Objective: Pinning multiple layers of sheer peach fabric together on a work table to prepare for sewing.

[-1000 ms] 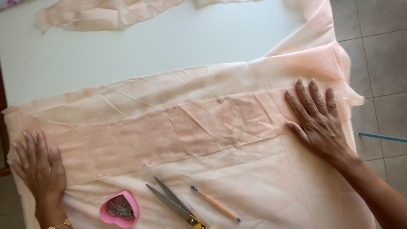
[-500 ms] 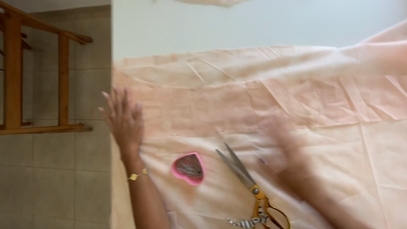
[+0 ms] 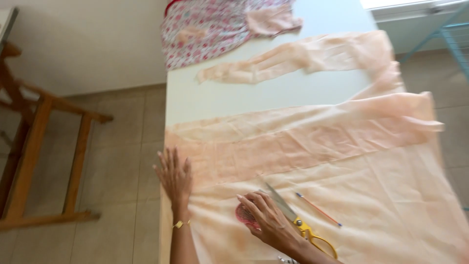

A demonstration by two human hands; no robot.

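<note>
A wide sheet of sheer peach fabric [image 3: 342, 161] covers the near half of a white table [image 3: 273, 95]. My left hand [image 3: 174, 180] lies flat with fingers spread on the fabric's left edge, at the table's corner. My right hand [image 3: 267, 221] rests over a pink heart-shaped pincushion [image 3: 243, 215], its fingers curled onto it; whether it grips it I cannot tell. Yellow-handled scissors [image 3: 298, 222] lie just right of that hand, partly under it. An orange pencil [image 3: 317, 209] lies beside the scissors.
A narrow strip of the same peach fabric [image 3: 293, 61] lies farther back on the table. A floral red-and-white cloth [image 3: 210, 27] sits at the far end. A wooden frame [image 3: 44, 161] stands on the tiled floor at left, a blue metal rack [image 3: 452, 34] at far right.
The view has swung and pulled back, showing the table's far end. My right hand moved left from the fabric onto the pincushion. My left hand stays at the fabric's left edge.
</note>
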